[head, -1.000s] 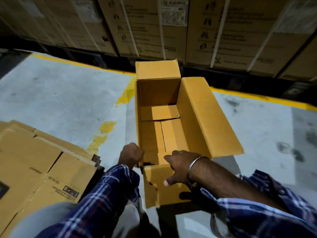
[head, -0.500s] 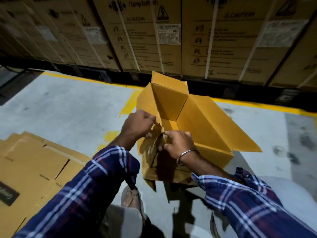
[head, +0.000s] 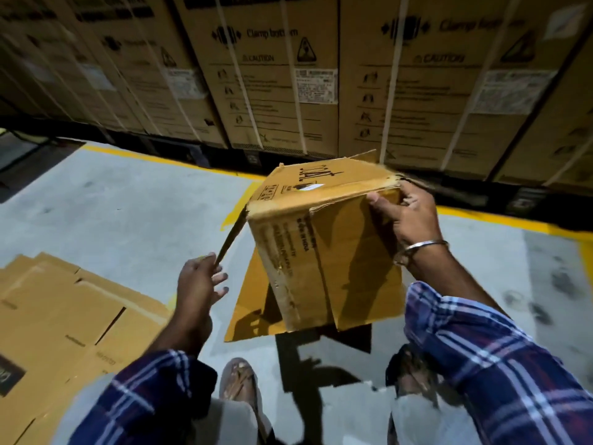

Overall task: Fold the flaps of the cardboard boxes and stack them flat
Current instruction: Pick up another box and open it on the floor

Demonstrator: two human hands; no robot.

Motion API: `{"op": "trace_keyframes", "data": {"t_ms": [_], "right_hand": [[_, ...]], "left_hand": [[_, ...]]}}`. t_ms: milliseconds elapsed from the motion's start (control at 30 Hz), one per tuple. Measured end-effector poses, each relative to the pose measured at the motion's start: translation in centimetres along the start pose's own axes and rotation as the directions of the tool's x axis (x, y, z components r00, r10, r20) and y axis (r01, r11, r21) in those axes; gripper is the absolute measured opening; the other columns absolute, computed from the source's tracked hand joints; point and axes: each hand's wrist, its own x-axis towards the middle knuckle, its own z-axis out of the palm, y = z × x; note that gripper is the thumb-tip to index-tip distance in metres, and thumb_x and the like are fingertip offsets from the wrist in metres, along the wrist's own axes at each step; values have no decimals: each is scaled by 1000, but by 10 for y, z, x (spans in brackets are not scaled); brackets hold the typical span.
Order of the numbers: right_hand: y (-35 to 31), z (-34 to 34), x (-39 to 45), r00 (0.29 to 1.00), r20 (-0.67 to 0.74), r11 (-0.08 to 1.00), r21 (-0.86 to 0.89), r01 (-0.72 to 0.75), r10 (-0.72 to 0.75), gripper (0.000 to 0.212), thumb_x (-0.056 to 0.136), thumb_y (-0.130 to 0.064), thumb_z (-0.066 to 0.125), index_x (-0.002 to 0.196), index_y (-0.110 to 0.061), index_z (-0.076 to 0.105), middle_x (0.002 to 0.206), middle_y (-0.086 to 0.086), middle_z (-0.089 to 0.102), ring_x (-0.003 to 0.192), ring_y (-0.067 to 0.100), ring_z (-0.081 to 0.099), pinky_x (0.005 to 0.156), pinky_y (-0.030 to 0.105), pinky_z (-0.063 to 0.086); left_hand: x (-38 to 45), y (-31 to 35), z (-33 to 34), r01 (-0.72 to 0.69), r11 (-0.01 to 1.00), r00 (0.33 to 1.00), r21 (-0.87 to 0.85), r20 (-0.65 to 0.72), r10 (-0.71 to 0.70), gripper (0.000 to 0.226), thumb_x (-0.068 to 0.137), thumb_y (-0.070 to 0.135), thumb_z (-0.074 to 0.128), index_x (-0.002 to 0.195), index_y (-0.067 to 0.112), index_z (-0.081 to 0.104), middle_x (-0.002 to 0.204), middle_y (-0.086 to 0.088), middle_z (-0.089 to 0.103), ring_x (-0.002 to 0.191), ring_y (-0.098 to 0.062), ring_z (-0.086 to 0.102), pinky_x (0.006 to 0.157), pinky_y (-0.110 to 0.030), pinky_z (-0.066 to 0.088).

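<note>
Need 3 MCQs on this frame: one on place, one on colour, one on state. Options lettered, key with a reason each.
1. Where does the stack of flattened boxes lie?
A. floor, person's left
B. floor, person's right
C. on the strapped cartons

2. What colour is the floor line?
A. white
B. yellow
C. red

3. What is the right hand doing?
A. hanging idle
B. pressing the floor
C. gripping the held box at its top corner

Key: 1 A, the stack sits low at left; 2 B, the line beneath the cartons is yellow; 3 C, thumb and fingers wrap the corner.

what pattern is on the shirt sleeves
Dark blue plaid with white and reddish lines on the sleeves, clearest in the head view.
</note>
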Motion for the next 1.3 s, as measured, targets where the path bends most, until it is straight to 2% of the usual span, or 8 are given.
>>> {"op": "trace_keyframes", "data": {"t_ms": [133,333,433,633,733,967,1133,1300], "right_hand": [[-5,-9,4,986,-158,988,151,-20,44,16,89,-38,72,83,-24,68,70,-23,71,84,3,65,84,22,51],[-4,-27,18,961,-265,952,308,1,84,31,85,-45,78,66,-21,79,64,-12,62,66,10,55,77,31,47],[1,-36,25,943,-293,948,312,-60,156,44,62,-62,88,64,-21,74,70,-7,57,76,19,54,82,39,52],[-4,-57,36,884,-421,946,317,-69,205,47,62,-62,88,62,-21,66,70,-7,53,77,20,55,84,42,58],[-7,-61,41,837,-495,939,338,-63,234,35,76,-46,83,66,-18,64,67,-6,57,71,17,61,83,43,61],[-2,-51,44,706,-641,944,305,-126,301,27,86,-30,76,79,-20,52,79,-4,60,65,9,59,69,29,56],[-3,-43,34,690,-637,932,319,-170,344,26,83,-33,74,76,-22,52,81,-3,60,74,14,61,87,37,59],[-1,-44,34,689,-609,915,340,-219,392,21,89,-30,72,80,-22,55,81,-2,61,69,11,61,85,34,60]], "left_hand": [[-9,-10,13,189,969,970,-158,185,-159,38,110,36,45,126,6,61,114,-15,76,110,-30,72,90,-44,56],[-25,-18,45,-3,998,899,65,437,-25,45,97,28,60,141,17,58,137,-1,66,127,-21,60,107,-45,47],[-6,-36,51,38,999,862,21,505,-43,94,79,62,75,158,27,38,159,1,46,144,-19,44,121,-47,33],[-37,4,50,-138,990,872,28,478,108,79,92,31,75,156,19,30,111,19,47,122,-8,47,94,-18,48],[-37,-1,48,-235,958,854,162,505,124,97,56,74,88,133,25,57,131,12,62,127,-16,56,107,-38,48],[-41,15,37,-459,888,805,-23,411,427,42,79,51,83,84,16,60,80,-2,59,76,-22,55,70,-39,45],[-60,36,13,-216,962,773,-168,572,274,15,93,25,76,91,15,64,76,11,71,73,-4,68,65,-20,52],[-85,18,11,187,975,611,-122,792,-18,113,51,89,76,136,15,67,134,-18,65,123,-37,61,93,-50,53]]}}
